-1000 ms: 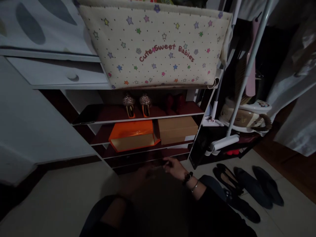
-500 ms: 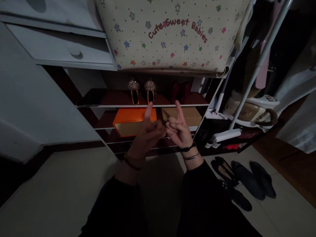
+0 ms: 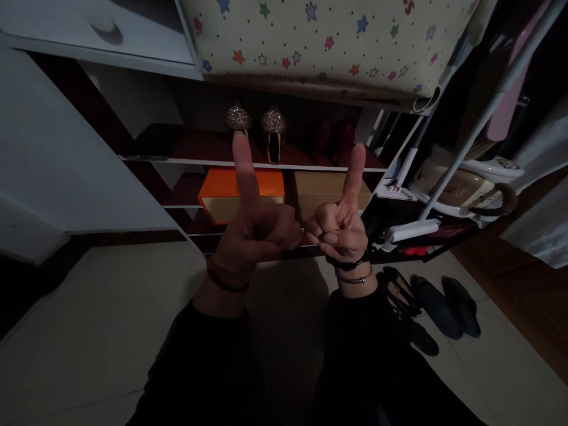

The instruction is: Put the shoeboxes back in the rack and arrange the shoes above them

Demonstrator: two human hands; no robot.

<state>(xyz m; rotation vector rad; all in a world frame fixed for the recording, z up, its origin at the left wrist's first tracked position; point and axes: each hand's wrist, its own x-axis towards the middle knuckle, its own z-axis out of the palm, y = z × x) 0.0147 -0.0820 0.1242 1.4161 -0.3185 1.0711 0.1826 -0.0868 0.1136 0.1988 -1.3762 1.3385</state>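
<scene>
Black sleeves (image 3: 368,349) are filling bottom of view; R wrist is wearing black bracelet (image 3: 348,262) + thin metal bangle (image 3: 355,278); L wrist is wearing brownish band (image 3: 226,281); L hand (image 3: 261,231) & R hand (image 3: 341,228) are hovering side by side, palms approx. facing wearer; ea. index finger is pointing up, other fingers are lying folded in, thumbs pressing across; knuckles are sitting v. close, can't tell if touching; folds are hiding their insides, so can't tell if anything's being pinched; dark flat shoes (image 3: 437,310) are lying on pale tiled floor (image 3: 110,307), off to R.

Orange box (image 3: 217,192) is sitting beyond L hand, beneath upper shelf board (image 3: 199,161), partly covered by L index; brown box (image 3: 315,186) is sitting just R of it, same level, partly covered by R hand; on the board, glittery heels (image 3: 274,121) are standing, L index tip overlapping one in view; dark red shoes (image 3: 341,139) are standing R of those, v. dim.

Star-print fabric bag (image 3: 328,59) is jutting out above; white drawer (image 3: 137,32) is sitting L of it; far R, pole (image 3: 474,136) w/ white roller head (image 3: 412,229) is leaning, pink brush (image 3: 503,121) showing behind.
</scene>
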